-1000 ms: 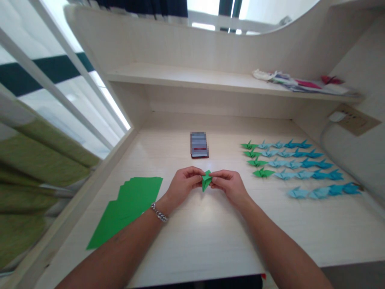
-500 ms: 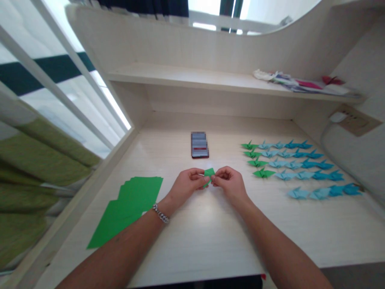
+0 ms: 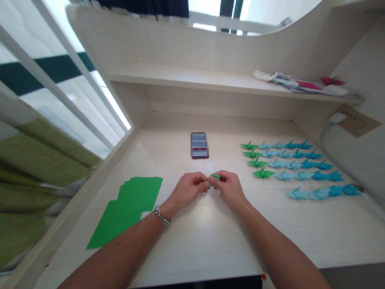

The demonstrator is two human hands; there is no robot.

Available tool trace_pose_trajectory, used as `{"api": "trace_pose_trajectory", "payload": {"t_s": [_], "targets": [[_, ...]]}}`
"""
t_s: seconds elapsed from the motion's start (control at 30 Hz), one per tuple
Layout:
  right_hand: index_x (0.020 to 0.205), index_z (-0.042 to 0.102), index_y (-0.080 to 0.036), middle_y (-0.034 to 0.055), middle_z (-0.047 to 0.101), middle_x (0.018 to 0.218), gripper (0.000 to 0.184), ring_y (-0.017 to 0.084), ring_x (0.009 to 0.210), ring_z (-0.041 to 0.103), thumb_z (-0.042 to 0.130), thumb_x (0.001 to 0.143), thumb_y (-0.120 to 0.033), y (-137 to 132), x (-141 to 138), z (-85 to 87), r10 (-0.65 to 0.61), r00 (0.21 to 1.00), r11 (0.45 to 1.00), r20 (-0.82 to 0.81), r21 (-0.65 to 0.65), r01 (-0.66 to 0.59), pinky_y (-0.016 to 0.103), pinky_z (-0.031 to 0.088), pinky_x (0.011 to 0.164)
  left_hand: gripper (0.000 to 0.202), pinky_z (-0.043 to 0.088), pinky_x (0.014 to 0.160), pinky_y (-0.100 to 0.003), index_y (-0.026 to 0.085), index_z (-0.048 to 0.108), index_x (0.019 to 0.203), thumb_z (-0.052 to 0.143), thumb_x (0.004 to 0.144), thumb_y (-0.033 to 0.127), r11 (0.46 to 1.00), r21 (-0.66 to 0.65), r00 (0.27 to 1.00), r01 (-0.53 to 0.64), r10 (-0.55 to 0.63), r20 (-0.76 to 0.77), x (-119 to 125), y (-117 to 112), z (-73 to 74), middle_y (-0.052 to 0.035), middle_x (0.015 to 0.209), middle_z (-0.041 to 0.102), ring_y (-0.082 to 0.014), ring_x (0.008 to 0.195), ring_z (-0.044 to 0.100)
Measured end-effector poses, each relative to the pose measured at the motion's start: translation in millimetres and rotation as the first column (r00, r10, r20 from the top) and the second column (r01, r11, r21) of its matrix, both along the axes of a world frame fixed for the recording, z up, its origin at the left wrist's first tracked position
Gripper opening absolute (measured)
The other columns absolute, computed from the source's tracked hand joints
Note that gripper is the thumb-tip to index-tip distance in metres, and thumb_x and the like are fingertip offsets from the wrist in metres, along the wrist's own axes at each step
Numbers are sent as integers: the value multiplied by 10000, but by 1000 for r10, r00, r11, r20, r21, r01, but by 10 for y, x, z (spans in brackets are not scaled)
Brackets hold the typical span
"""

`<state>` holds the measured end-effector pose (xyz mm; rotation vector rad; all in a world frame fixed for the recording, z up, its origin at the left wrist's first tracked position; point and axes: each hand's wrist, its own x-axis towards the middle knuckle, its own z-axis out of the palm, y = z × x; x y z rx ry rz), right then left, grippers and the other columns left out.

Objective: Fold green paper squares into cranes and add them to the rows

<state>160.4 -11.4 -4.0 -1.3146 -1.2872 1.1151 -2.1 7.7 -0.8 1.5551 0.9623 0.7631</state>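
Observation:
Over the middle of the desk, a small folded piece of green paper [image 3: 215, 176] is pinched between my two hands, mostly covered by the fingers. My left hand [image 3: 192, 187], with a chain bracelet at the wrist, is closed at the paper's left side. On the other side my right hand [image 3: 227, 185] grips it between thumb and fingers. To the left lie overlapping green paper sheets [image 3: 129, 204], partly under my left forearm. Rows of folded paper cranes stand to the right: green cranes [image 3: 264, 173] at the left ends, then light blue [image 3: 297, 193] and darker blue cranes [image 3: 335, 190].
A phone [image 3: 199, 145] lies flat beyond my hands. Above the desk [image 3: 198, 249] runs a shelf [image 3: 186, 76] with papers [image 3: 306, 84] at its right. A plug with a cable sits in the wall socket [image 3: 355, 120]. Bars and a green cloth [image 3: 36, 168] border the left side.
Both hands have come closer together and slightly lower. The green paper, flatter and more exposed before, now shows only as a small pointed bit between the fingers.

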Motion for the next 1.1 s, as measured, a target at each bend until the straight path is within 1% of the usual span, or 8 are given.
{"api": "trace_pose_trajectory", "payload": {"t_s": [0.13,0.27,0.4,0.6,0.73,0.9,1.0,1.1], "targets": [[710,642,-157,-3,590,589,234,124,528,508,680,691,-387,1,-16,-24,16,995,998,-99,-55,-22,246,412,508,194,438,582,-240,147,636,728,573,794,317,999,33,1000,-2,3,-31,-10,0,-4,-19,629,633,-124,583,564],[674,641,-157,-6,584,593,208,118,557,505,662,708,-361,9,-8,-26,-2,998,1000,-58,10,3,243,414,545,183,425,567,-238,158,646,721,574,791,311,994,108,992,-24,37,-123,-12,-13,10,-13,607,627,-127,566,557],[689,645,-155,4,587,596,226,125,558,511,652,714,-379,14,-27,-35,-55,994,998,-94,4,56,249,435,535,192,438,566,-239,149,645,746,566,796,317,996,76,997,-48,52,-51,13,-11,23,-21,618,637,-126,560,565],[732,622,-157,5,604,595,235,130,537,535,670,691,-384,25,-42,-64,24,992,998,-125,-53,-31,245,432,512,179,429,529,-228,146,640,756,591,779,317,987,77,989,-141,144,-44,9,34,5,-25,636,647,-119,543,556],[660,606,-159,-19,547,501,213,114,474,481,654,711,-360,32,-15,-52,-29,1000,999,4,-17,29,231,355,462,229,435,541,-233,144,635,720,591,781,360,997,34,995,-73,75,-59,14,36,14,-30,633,649,-125,555,569],[779,615,-165,-10,600,602,229,121,528,525,691,668,-350,36,-42,-53,13,989,999,-149,-32,-18,239,397,512,260,401,520,-228,150,596,646,540,810,344,990,101,984,-103,116,-132,8,27,41,-8,569,609,-115,515,534],[716,596,-166,-11,590,581,235,119,521,517,712,634,-352,43,-56,-58,30,988,998,-155,-50,-38,240,393,512,241,396,520,-229,153,588,651,547,805,333,985,127,980,-119,137,-142,10,24,38,-5,574,607,-118,523,533],[685,578,-169,-23,563,539,236,113,498,496,718,622,-349,47,-50,-50,10,990,999,-143,-36,-15,237,380,495,242,419,552,-231,150,588,688,532,821,345,991,100,992,-85,93,-79,13,29,10,-14,615,623,-119,558,552]]}}
